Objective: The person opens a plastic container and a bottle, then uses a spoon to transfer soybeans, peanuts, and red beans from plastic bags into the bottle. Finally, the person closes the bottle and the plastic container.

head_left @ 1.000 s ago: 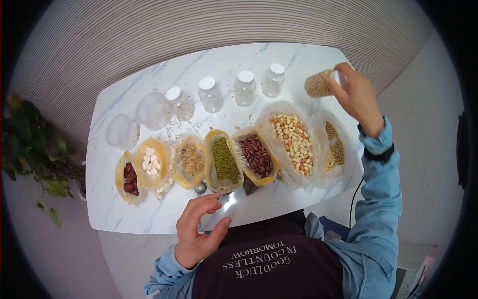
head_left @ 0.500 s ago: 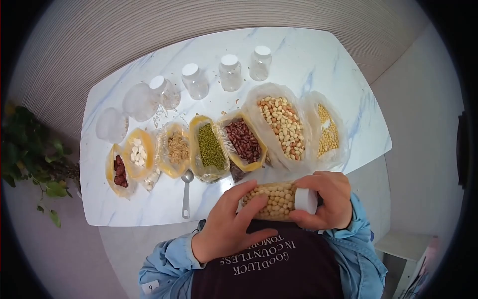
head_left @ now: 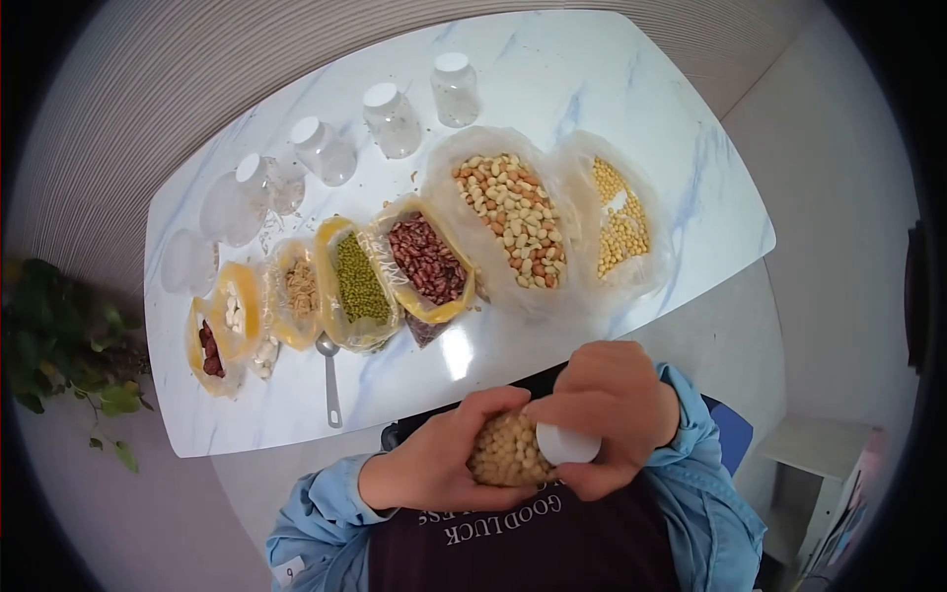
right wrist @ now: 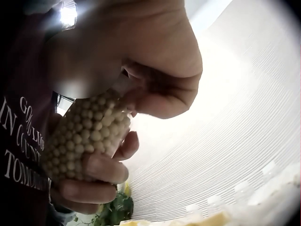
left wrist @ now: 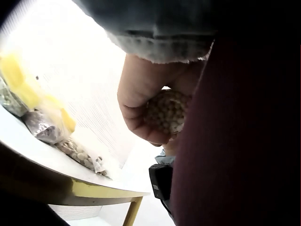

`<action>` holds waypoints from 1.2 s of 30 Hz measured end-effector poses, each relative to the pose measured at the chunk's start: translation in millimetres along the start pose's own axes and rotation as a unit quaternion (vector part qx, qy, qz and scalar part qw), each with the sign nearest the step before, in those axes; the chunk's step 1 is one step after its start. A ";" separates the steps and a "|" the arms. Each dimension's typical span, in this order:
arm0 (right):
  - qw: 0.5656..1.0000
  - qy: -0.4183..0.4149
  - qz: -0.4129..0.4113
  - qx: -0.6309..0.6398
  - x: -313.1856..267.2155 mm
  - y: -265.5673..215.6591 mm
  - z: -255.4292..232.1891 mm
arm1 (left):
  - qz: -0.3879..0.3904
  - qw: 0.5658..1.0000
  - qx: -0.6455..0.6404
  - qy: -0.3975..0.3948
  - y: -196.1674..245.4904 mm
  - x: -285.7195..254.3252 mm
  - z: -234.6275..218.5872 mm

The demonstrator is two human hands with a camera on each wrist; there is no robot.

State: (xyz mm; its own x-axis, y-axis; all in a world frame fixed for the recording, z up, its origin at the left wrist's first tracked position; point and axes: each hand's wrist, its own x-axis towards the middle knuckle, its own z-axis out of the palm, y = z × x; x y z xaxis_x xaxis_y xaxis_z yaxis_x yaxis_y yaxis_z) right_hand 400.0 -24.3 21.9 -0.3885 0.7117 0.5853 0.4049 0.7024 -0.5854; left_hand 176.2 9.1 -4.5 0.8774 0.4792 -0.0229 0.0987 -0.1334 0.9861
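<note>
A clear jar full of pale round beans is held tilted in front of the dark shirt, off the table's near edge. My left hand wraps its fingers round the jar's body, as the right wrist view shows from the other side. At the opposite end, my right hand has its fingers and thumb curled about the white lid, hiding part of it. Beans press against the jar's base in the left wrist view.
Open bags line the marbled table: yellow beans, peanuts, dark red beans, green beans and others leftward. Several white-lidded clear jars stand behind. A spoon lies near the front edge.
My right hand brought the bean jar from the table's far right to the body, where the left hand took hold of it. Since then the right fingers have shifted over the lid.
</note>
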 end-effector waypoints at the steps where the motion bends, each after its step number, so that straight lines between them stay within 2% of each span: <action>1: 0.999 0.036 0.002 0.024 -2.1 3.1 1.0 | -0.006 1.000 -0.001 0.006 2.5 3.5 0.0; 2: 0.996 0.072 0.003 0.048 -3.1 5.7 0.7 | -0.011 1.000 -0.003 0.013 3.8 6.7 0.5; 6: 0.996 0.029 0.069 -0.049 -6.9 -3.1 -12.5 | 0.000 0.999 0.017 0.029 2.2 15.8 6.0; 9: 0.994 0.009 0.075 -0.079 -17.5 -0.1 -14.2 | -0.055 0.998 0.016 0.005 9.5 20.2 8.3; 12: 0.997 0.043 0.056 -0.035 -24.6 4.7 -14.0 | -0.089 0.995 -0.014 -0.035 14.3 27.6 7.8; 15: 0.999 0.022 0.033 -0.006 -30.7 7.3 -22.7 | -0.159 0.976 -0.086 -0.118 27.1 37.9 -0.3; 18: 0.998 0.019 -0.002 0.056 -40.9 10.0 -31.2 | -0.196 0.951 -0.112 -0.209 45.2 52.4 -8.8; 21: 0.983 0.089 -0.028 0.156 -52.7 16.1 -31.9 | -0.203 0.929 -0.167 -0.260 52.0 66.2 -7.6; 24: 0.961 0.206 -0.033 0.179 -65.8 15.5 -32.8 | -0.213 0.917 -0.165 -0.293 54.6 82.7 -3.4; 28: 0.928 0.370 -0.008 0.051 -71.8 11.1 -41.4 | -0.232 0.930 -0.125 -0.257 62.6 105.3 -5.1; 29: 0.923 0.382 0.014 0.037 -75.2 10.9 -44.5 | -0.226 0.936 -0.106 -0.247 60.5 111.3 -7.7; 32: 0.906 0.416 0.081 0.006 -89.3 10.8 -53.3 | -0.243 0.951 -0.122 -0.148 59.1 128.7 -17.6; 33: 0.899 0.425 0.103 0.002 -92.9 11.2 -55.2 | -0.182 0.977 -0.018 -0.112 57.3 135.2 -22.4; 35: 0.895 0.429 0.125 -0.013 -101.8 14.7 -57.9 | -0.227 0.970 0.045 -0.078 69.3 151.1 -33.6; 36: 0.890 0.435 0.138 -0.010 -106.1 16.0 -57.8 | -0.204 0.975 0.068 -0.056 60.3 155.7 -39.2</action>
State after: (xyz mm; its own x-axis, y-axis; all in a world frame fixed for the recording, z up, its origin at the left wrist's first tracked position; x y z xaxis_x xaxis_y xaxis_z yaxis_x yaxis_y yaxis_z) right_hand 495.6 -89.2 -17.2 0.5131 0.5743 0.6379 0.4030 0.4950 -0.7698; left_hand 300.3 109.7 57.8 0.7974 0.4202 -0.4331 0.5043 -0.0699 0.8607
